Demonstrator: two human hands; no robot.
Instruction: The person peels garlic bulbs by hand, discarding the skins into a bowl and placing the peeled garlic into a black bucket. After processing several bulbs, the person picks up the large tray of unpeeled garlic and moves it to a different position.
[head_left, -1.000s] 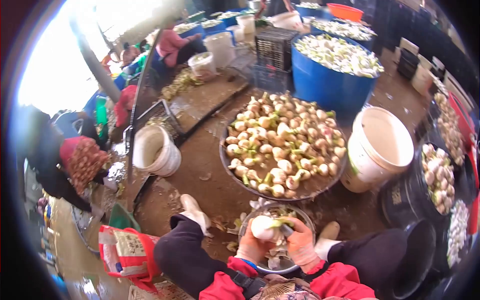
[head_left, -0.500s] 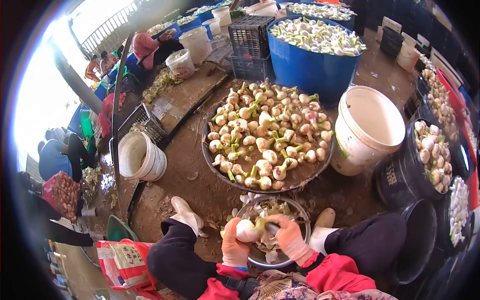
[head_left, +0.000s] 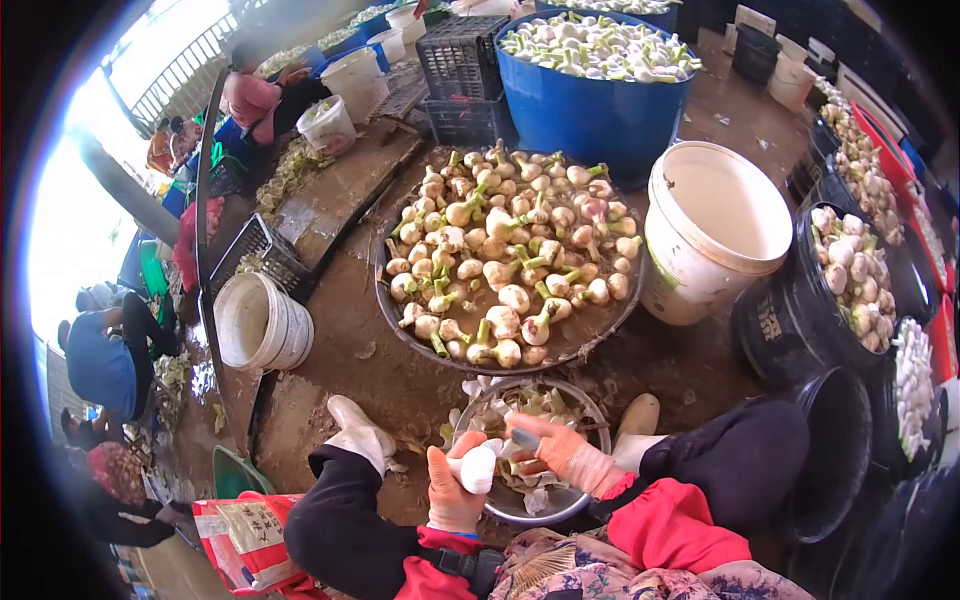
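Note:
My left hand (head_left: 455, 488), in an orange glove, grips a peeled white garlic bulb (head_left: 478, 469) over my lap. Close to its right, my right hand (head_left: 565, 452), gloved too, has a small grey, blunt-looking tool (head_left: 524, 438) at its thumb; its exact kind is hard to make out. Under both hands, a metal basin (head_left: 597, 420) holds loose garlic skins (head_left: 545, 402). Ahead of it lies a wide round tray (head_left: 440, 352) heaped with unpeeled, short-stemmed garlic bulbs (head_left: 505, 240).
Right of the tray stands a white bucket (head_left: 690, 255); behind it, a blue tub (head_left: 590, 115) full of peeled garlic. Black buckets (head_left: 800, 330) line my right side. Another white bucket (head_left: 265, 325) and a black crate (head_left: 265, 258) are left. People sit working farther left.
The right hand has come away from the bulb and its fingers have loosened. The bulb now shows whiter and is tilted in my left hand. The whole view has shifted slightly.

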